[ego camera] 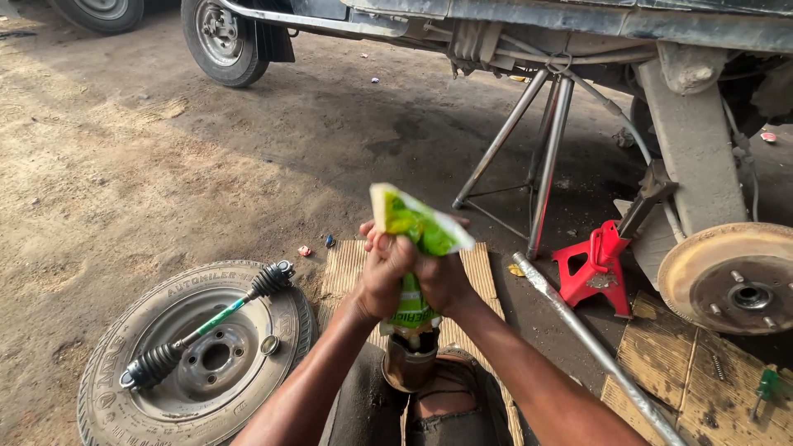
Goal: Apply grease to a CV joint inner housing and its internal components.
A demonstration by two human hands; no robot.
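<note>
"What did the hands have?"

"Both the left hand (384, 277) and the right hand (443, 281) were clenched round a green pouch (417, 227), its lower end at the mouth of a metal cup (407, 367) held between the knees."

"How far along was it?"

"Judging by the crumpled top, much seemed squeezed out, though the cup's inside was hidden. A finished-looking axle shaft (211, 322) with both boots lay across the wheel (194, 355) on the ground."

"And the vehicle?"

"It was up on a red stand (596, 268), the brake drum (733, 277) bare, wheel and shaft yet to go back."
</note>
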